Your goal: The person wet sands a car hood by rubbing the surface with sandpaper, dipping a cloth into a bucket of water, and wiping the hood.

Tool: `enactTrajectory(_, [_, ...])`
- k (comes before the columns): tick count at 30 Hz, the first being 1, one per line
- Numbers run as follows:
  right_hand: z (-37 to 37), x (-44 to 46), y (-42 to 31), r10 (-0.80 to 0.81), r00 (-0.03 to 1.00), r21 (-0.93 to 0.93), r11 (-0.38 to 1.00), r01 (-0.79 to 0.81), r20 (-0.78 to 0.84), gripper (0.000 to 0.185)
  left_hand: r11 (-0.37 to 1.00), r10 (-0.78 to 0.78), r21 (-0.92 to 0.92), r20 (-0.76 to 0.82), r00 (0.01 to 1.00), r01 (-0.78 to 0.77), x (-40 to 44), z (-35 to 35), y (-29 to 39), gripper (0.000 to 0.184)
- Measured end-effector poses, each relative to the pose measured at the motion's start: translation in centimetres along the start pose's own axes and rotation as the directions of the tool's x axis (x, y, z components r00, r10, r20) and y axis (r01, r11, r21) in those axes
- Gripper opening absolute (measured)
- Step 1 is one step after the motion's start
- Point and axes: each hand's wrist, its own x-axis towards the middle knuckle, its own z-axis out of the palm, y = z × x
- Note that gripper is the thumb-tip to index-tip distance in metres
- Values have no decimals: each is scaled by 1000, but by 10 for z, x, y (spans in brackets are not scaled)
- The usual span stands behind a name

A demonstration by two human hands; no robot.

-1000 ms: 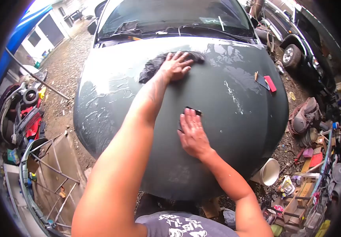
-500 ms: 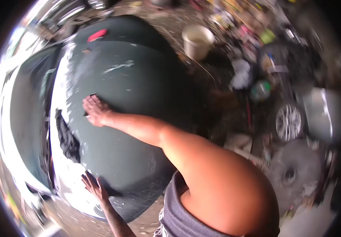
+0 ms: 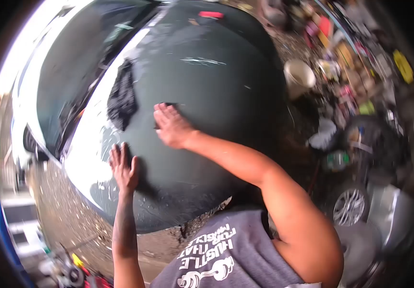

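Note:
A dark green car hood spreads out in front of me, with wet-looking smears and pale scuffs. My right hand lies on it, fingers together, over a thin dark piece whose edges peek out at the fingertips and palm side. What kind of piece it is stays hidden. Nearer the fender, my left hand rests flat on the hood, fingers stretched and holding nothing. Between the hands and the windshield lies a crumpled black cloth. A red object sits at the hood's far side.
The windshield is to the left. A whitish bucket stands on the dirt beyond the car's front. To the right are clutter, an alloy wheel and a grey round disc. More items lie at the lower left.
The view has turned, so the car appears shifted up and right. Against the hood, my right hand has slid toward me over the surface. My left hand stays on about the same spot.

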Motion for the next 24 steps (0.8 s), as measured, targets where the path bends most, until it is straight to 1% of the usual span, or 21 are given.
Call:
enactTrajectory(1, [-6,8,14,-33,999,-69,997,35,31,68,999,-28,26,13,1000,28,0,2,-2,65])
enactTrajectory(3, [-29,50,60,88,996,-214,973,-80,27,66,999,2,35,5,1000,-2,-1,2,-6,66])
enactTrajectory(4, [-27,72,98,179,982,-212,959,-189,-68,65,1000,13,13,22,1000,-14,-2,-2,-8,66])
enactTrajectory(5, [-18,91,120,274,949,-195,933,-302,-159,65,996,58,-68,54,997,-54,0,-6,-19,67])
enactTrajectory(6, [-14,98,107,233,962,-201,945,-259,-144,65,998,-50,-34,24,998,51,4,-5,-37,68])
enactTrajectory(7, [-7,93,86,243,963,-246,932,-266,-119,65,989,-150,0,7,989,150,7,-1,-62,69])
enactTrajectory(8, [-1,81,66,260,961,-293,915,-278,-97,65,959,-285,-6,-18,958,285,8,1,-90,70])
enactTrajectory(9, [-2,62,31,173,984,-366,919,-148,37,65,926,-374,49,3,927,374,6,-3,-105,72])
enactTrajectory(11, [10,40,15,36,999,-159,987,-30,33,65,926,-375,54,25,927,373,3,-11,-114,73])
enactTrajectory(13, [-4,71,50,-12,997,-216,976,28,76,65,914,-401,68,10,916,399,3,-7,-113,75])
enactTrajectory(14, [-29,100,65,68,989,-342,940,-20,129,65,913,-402,78,15,915,400,3,-10,-111,76])
enactTrajectory(15, [-16,124,109,115,993,-355,928,-117,-25,65,912,-404,88,15,915,401,4,-11,-109,77])
enactTrajectory(16, [-12,144,138,185,977,-261,943,-206,-104,65,905,-418,95,15,908,415,4,-10,-109,78])
enactTrajectory(17, [-11,159,151,258,951,-155,946,-284,-171,65,895,-439,91,6,899,436,3,-11,-107,78])
enactTrajectory(19, [-5,149,110,223,971,-413,878,-240,-91,64,907,-416,79,6,909,414,4,-16,-103,77])
enactTrajectory(20, [-14,132,68,201,977,-507,850,-141,64,64,903,-424,79,-2,906,423,6,-16,-105,77])
enactTrajectory(21, [14,105,61,-16,1000,-309,951,16,4,62,905,-418,92,3,908,416,5,-15,-108,76])
enactTrajectory(23, [3,109,71,-79,995,-169,982,88,60,66,902,-421,108,10,907,418,4,-12,-107,76])
enactTrajectory(24, [-9,129,86,0,998,-265,964,16,59,66,903,-421,96,10,907,418,5,-15,-106,76])
